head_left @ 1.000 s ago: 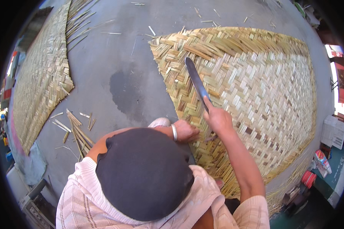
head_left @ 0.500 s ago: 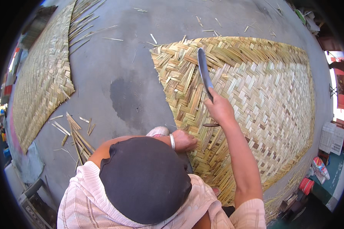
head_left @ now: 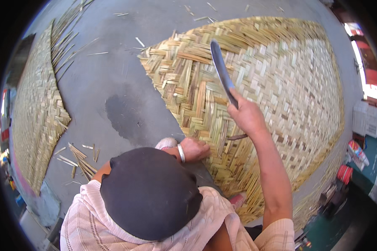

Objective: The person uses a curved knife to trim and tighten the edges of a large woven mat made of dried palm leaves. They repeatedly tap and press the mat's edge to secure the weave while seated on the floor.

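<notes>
One large woven straw-coloured bamboo mat (head_left: 272, 104) on grey concrete floor (head_left: 113, 83), right hand (head_left: 245, 115) clenched around one long dark-bladed knife (head_left: 222, 71) raised over it, left hand (head_left: 197, 148) pressing fingers together on mat's edge, second woven mat (head_left: 35, 117) well apart at left

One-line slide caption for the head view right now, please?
Right hand raises a long blade over a woven bamboo mat while the left hand presses its strips.
</notes>
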The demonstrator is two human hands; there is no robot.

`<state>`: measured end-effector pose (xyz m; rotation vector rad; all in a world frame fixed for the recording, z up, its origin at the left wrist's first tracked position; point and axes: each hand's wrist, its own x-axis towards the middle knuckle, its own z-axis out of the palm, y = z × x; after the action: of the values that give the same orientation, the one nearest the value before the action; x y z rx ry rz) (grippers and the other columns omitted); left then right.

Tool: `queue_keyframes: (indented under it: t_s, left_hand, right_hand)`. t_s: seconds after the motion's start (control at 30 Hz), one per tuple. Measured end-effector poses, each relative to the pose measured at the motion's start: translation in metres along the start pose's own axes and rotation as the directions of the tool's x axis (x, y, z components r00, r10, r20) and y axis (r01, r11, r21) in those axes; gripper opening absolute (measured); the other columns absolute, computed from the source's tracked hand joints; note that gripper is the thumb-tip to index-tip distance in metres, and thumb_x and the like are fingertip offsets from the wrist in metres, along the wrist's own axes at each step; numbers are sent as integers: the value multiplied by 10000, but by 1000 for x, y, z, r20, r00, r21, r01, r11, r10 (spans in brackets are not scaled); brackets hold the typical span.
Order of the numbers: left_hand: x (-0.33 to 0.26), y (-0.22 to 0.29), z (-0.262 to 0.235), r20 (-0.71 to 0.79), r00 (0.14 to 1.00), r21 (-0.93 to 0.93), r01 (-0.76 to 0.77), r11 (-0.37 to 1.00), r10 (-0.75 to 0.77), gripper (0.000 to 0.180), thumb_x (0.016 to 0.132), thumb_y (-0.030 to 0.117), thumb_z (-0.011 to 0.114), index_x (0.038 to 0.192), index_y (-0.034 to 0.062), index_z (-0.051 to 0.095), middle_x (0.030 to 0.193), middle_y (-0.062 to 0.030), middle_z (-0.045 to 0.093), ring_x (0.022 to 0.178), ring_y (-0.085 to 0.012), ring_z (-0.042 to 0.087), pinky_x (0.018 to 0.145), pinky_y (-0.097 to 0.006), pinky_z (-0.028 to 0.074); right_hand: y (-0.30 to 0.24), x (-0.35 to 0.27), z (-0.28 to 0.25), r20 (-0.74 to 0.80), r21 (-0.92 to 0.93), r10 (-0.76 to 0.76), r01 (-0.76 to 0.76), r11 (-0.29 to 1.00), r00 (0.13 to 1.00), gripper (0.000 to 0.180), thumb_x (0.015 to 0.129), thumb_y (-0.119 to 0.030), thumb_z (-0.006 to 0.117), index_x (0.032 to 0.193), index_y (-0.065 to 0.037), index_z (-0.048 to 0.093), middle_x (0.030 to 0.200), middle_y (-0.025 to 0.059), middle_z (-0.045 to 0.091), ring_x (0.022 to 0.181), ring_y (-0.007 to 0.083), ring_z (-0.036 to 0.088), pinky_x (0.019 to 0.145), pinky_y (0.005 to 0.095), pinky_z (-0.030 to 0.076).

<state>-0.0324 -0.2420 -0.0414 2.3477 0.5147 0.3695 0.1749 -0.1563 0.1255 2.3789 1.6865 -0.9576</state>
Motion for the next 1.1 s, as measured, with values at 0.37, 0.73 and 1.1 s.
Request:
queue_keyframes:
  t_s: [0.37,0.73,1.1]
  left_hand:
    - [21,12,-19,290,942,75,153,985,-168,336,893,391,601,743,91,603,678,-126,635,619,-333,632,550,-448,500]
    - [44,4,-31,503,808,30,337,941,-306,352,898,461,581,901,118,659,766,-152,674,717,-365,648,632,-486,500]
    - [39,-7,-36,458,886,-117,137,984,-69,244,872,290,674,775,69,634,640,-167,598,593,-362,605,542,-445,481]
  right_hand:
    - [-4,20,-1,-345,-58,-114,100,993,932,497,932,-293,482,1412,-163,471,756,129,680,684,324,672,653,453,540]
    - [61,-65,-62,-196,-48,208,-221,974,958,594,889,-310,513,1462,-201,403,731,160,658,674,329,657,642,456,512]
    - [179,-239,-23,-339,15,413,-434,901,845,656,919,-322,528,1517,-254,266,769,210,647,741,418,633,694,494,492]
